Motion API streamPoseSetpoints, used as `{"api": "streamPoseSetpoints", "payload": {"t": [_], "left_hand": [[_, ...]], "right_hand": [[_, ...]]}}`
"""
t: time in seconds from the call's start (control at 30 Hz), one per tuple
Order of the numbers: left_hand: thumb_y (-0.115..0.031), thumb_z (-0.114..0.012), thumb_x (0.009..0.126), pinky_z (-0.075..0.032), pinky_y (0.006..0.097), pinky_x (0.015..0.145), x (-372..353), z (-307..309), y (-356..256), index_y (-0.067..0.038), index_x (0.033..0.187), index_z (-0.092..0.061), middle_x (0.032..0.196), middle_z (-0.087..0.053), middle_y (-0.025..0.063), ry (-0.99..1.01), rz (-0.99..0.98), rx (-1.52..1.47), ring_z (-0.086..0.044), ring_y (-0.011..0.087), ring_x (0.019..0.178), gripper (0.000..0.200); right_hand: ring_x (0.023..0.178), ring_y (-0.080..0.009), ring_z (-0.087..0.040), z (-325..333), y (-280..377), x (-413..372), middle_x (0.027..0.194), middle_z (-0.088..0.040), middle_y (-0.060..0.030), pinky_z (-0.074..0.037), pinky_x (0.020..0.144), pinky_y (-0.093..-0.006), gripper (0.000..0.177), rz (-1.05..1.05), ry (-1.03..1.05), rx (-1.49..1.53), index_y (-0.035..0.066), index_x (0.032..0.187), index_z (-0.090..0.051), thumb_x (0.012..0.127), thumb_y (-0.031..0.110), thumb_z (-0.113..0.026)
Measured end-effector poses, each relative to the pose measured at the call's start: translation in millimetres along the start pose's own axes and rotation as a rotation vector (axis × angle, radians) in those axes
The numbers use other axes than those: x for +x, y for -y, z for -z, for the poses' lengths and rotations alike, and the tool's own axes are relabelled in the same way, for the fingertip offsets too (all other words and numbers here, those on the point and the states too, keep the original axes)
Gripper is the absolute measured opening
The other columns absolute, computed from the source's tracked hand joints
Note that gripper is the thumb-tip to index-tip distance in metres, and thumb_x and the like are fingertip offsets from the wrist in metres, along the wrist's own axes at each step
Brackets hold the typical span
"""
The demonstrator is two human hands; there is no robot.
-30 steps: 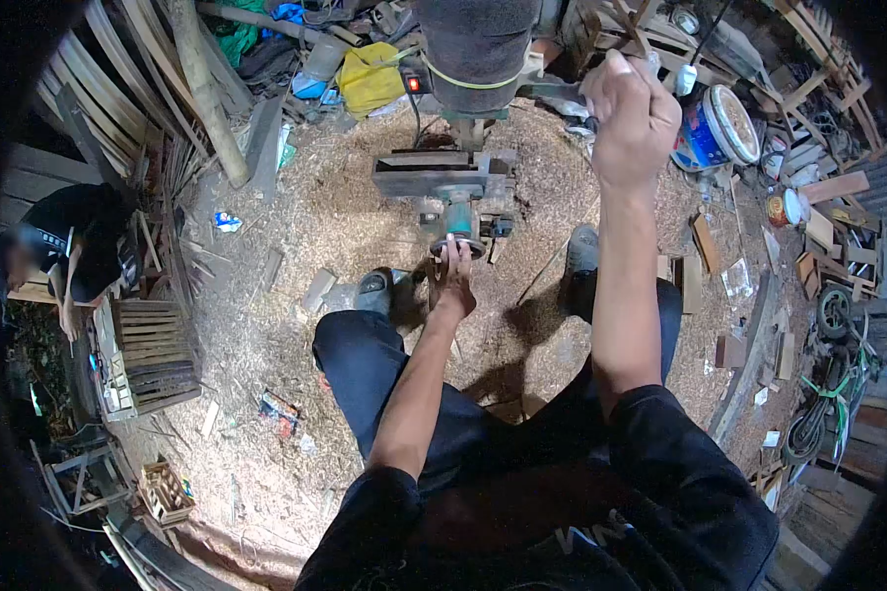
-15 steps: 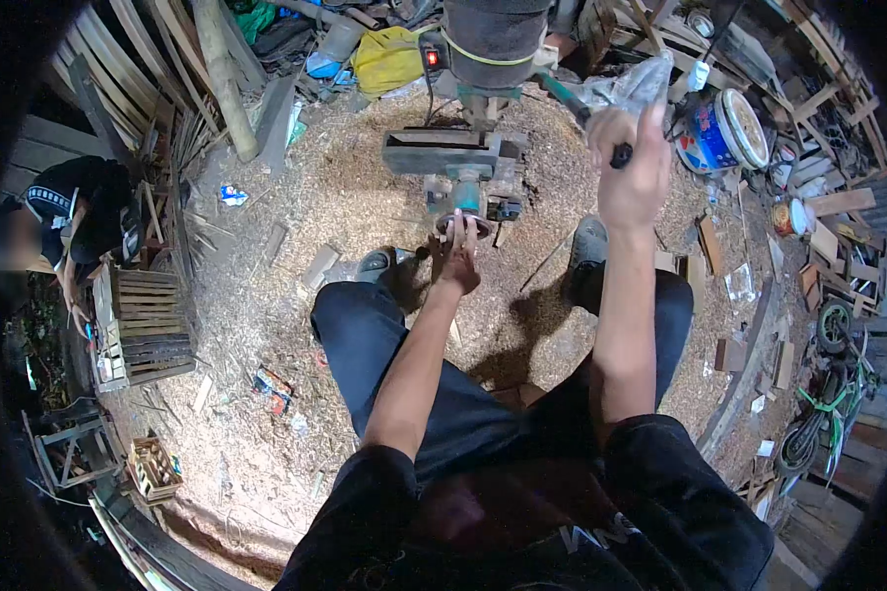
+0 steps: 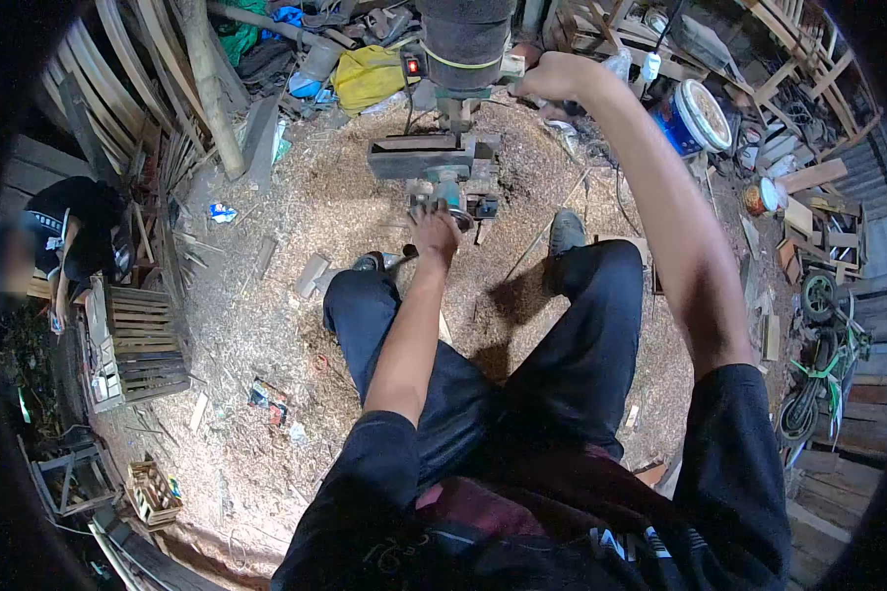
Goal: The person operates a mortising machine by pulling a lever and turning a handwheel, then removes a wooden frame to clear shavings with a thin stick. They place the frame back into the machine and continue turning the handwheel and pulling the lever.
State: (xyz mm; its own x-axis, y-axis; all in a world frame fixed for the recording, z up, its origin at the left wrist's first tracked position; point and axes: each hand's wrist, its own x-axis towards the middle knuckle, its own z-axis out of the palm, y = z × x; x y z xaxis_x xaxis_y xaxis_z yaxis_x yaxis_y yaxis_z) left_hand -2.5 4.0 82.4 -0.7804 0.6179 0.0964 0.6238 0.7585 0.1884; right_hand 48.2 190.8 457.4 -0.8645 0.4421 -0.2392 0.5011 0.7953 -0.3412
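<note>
A drilling machine with a dark motor housing [image 3: 466,39] stands in front of me. Under its head, a long timber piece [image 3: 419,158] lies in the vise area. My left hand [image 3: 436,232] is curled over the handwheel [image 3: 460,219] on the near side of the machine, covering much of its rim. High beside the motor housing, my right hand [image 3: 554,77] is bent with its fingers turned down and mostly hidden. It appears closed around the feed lever, whose shaft is out of sight behind it.
Wood shavings cover the floor [image 3: 266,335]. At left, another person [image 3: 74,217] bends near a slatted crate [image 3: 148,330]. A yellow sack [image 3: 373,79] lies behind the machine. A blue-and-white bucket [image 3: 695,118] and a green motorbike [image 3: 826,364] are at right.
My right hand has moved up and left, away from me, toward the motor housing, and the lever is now hidden. My left hand has shifted to the handwheel's left side.
</note>
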Motion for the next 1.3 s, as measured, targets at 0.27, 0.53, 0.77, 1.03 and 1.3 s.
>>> {"api": "streamPoseSetpoints", "payload": {"t": [0.27,0.53,0.77,1.03,1.3], "left_hand": [[-0.023,-0.038,0.094,-0.049,0.0492,0.090,40,-21,29,-0.004,0.117,-0.057,0.112,-0.063,0.0242,0.360,-0.114,-0.249,-0.061,0.0418,0.104,0.035],[-0.017,-0.052,0.088,-0.046,0.0455,0.097,43,-18,18,-0.003,0.113,-0.060,0.124,-0.056,0.0232,0.363,0.024,-0.341,-0.054,0.0401,0.115,0.029],[-0.011,-0.062,0.079,-0.042,0.0428,0.102,38,-29,16,0.001,0.107,-0.061,0.125,-0.053,0.0218,0.121,0.013,-0.421,-0.050,0.0384,0.117,0.030],[-0.009,-0.058,0.081,-0.043,0.0441,0.099,32,-3,13,0.004,0.104,-0.062,0.120,-0.053,0.0244,0.126,-0.042,-0.396,-0.051,0.0389,0.114,0.026],[-0.010,-0.057,0.084,-0.044,0.0460,0.095,27,2,11,0.003,0.103,-0.062,0.113,-0.055,0.0234,0.123,-0.040,-0.452,-0.052,0.0398,0.109,0.024]], "right_hand": [[0.067,-0.0301,-0.067,-48,-13,-24,0.072,-0.067,-0.0216,-0.053,0.066,-0.0401,0.031,-0.123,-0.205,0.122,-0.011,0.076,-0.065,0.074,0.020,-0.058],[0.086,-0.0432,-0.066,-89,-20,-43,0.084,-0.065,-0.0330,-0.052,0.077,-0.0472,0.035,-0.209,-0.139,0.223,-0.010,0.098,-0.062,0.080,0.020,-0.060],[0.090,-0.0440,-0.063,-164,-47,-40,0.085,-0.064,-0.0283,-0.049,0.079,-0.0477,0.030,-0.204,-0.365,0.245,-0.006,0.101,-0.059,0.082,0.018,-0.060],[0.091,-0.0510,-0.059,-244,-67,-40,0.096,-0.061,-0.0338,-0.045,0.082,-0.0569,0.041,-0.180,-0.413,0.377,-0.006,0.123,-0.042,0.087,0.009,-0.055],[0.097,-0.0508,-0.056,-287,-76,-37,0.102,-0.057,-0.0336,-0.044,0.081,-0.0545,0.051,-0.145,-0.407,0.468,-0.005,0.136,-0.032,0.091,0.010,-0.052]]}}
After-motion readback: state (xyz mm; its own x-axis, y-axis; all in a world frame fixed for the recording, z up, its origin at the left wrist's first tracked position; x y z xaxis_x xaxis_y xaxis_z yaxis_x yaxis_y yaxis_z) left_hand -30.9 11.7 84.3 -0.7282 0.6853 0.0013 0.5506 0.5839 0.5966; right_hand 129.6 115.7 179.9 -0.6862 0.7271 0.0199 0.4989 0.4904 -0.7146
